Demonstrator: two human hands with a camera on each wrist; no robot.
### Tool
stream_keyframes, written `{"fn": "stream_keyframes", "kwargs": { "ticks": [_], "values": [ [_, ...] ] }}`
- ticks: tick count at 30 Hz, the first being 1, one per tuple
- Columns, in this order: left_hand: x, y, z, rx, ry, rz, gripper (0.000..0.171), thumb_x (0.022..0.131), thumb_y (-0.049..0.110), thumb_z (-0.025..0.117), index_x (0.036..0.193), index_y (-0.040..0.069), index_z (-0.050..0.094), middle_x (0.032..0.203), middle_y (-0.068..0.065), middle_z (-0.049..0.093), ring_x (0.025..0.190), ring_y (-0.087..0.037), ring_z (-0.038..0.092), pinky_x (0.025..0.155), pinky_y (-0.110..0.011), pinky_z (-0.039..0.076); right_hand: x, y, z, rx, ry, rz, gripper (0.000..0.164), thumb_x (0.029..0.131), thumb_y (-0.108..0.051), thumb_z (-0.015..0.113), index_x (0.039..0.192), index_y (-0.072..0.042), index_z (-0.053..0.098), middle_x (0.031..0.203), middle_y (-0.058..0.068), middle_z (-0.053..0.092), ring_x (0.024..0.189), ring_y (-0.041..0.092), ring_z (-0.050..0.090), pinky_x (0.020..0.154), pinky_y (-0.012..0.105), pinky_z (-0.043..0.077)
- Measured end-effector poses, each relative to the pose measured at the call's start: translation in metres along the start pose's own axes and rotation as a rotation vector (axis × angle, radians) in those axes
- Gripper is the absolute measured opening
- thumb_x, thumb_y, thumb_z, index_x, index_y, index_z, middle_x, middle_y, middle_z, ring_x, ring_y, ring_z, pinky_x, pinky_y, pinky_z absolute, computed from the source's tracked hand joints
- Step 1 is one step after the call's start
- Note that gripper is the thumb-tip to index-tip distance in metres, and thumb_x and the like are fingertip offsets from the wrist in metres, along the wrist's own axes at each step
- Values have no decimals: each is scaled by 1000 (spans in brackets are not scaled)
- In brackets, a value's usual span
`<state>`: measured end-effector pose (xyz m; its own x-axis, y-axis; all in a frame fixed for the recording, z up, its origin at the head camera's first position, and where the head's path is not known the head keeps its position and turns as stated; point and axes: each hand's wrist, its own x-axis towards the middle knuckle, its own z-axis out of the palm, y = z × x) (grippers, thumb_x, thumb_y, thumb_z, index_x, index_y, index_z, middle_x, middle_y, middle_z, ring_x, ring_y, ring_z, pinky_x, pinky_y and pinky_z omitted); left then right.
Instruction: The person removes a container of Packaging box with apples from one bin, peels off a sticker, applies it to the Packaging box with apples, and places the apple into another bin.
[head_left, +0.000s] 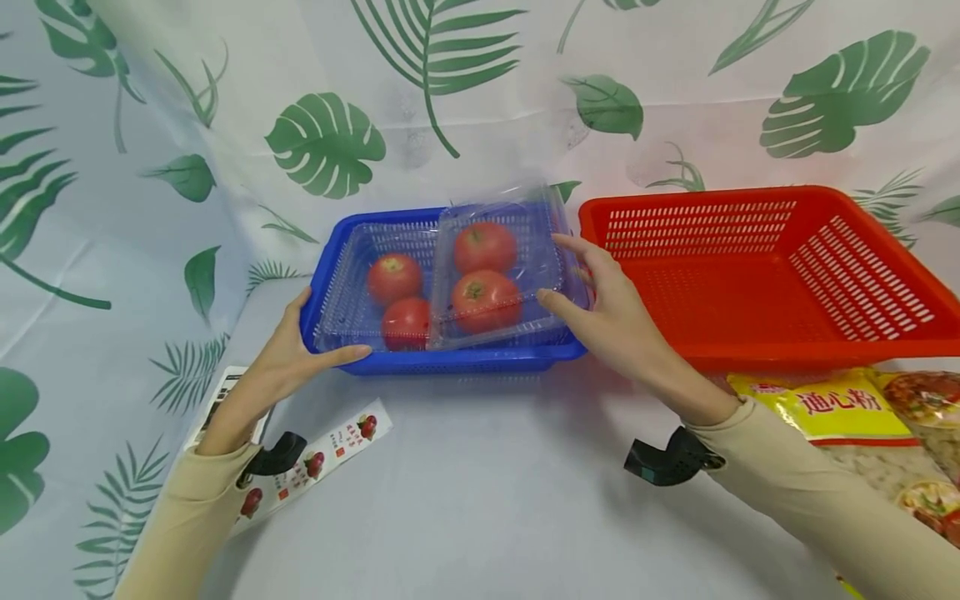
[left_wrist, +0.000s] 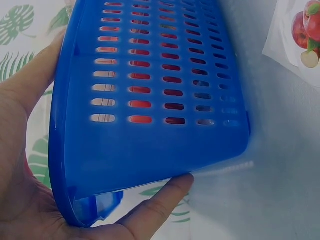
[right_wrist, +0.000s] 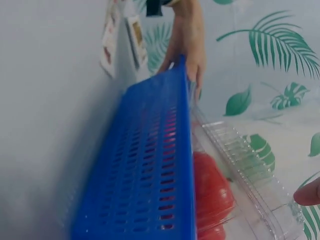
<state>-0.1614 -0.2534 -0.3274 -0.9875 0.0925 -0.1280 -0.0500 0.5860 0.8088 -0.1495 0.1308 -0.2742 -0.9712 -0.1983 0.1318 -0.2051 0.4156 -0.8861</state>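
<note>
A blue basket point(head_left: 480, 361) stands on the table, a clear plastic tray point(head_left: 341, 279) inside it. Several red tomatoes point(head_left: 395, 279) lie there, two of them seen through a tilted clear plastic lid point(head_left: 536, 250) over the right half. My left hand point(head_left: 296, 354) grips the basket's left end, thumb along the front rim; in the left wrist view a finger point(left_wrist: 160, 205) reaches beneath that end. With thumb and fingers my right hand point(head_left: 611, 308) holds the lid's right edge. Whether lid and tray are joined, I cannot tell.
A red basket point(head_left: 727, 292) stands close on the right. Yellow-topped pasta bags point(head_left: 847, 417) lie in front of it, partly under my right forearm. A label strip with fruit pictures point(head_left: 337, 450) and a white-edged dark item point(head_left: 225, 387) lie by my left forearm.
</note>
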Motion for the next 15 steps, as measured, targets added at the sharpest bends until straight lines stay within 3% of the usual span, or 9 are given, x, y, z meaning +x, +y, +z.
{"fn": "stream_keyframes", "kwargs": {
  "ticks": [6,10,15],
  "values": [
    [0,-1,1,5,-1,-5,127,87,40,85,167,12,-10,170,-24,15,152,-46,25,122,-66,24,-2,7,-3,34,-10,6,69,105,-19,62,164,-8,27,167,17,30,153,41,33,119,61,33],
    [1,0,1,24,1,-9,128,87,42,84,167,11,-10,170,-25,15,152,-46,24,122,-67,24,-3,17,-8,112,-37,77,79,106,-29,61,167,-10,14,169,16,26,154,38,29,122,60,29],
    [0,1,0,52,2,-37,129,86,46,84,167,12,-12,171,-25,12,153,-46,22,121,-68,23,-4,27,-12,87,-146,148,80,106,-43,56,169,-15,16,170,13,19,156,38,23,121,65,27]
  ]
}}
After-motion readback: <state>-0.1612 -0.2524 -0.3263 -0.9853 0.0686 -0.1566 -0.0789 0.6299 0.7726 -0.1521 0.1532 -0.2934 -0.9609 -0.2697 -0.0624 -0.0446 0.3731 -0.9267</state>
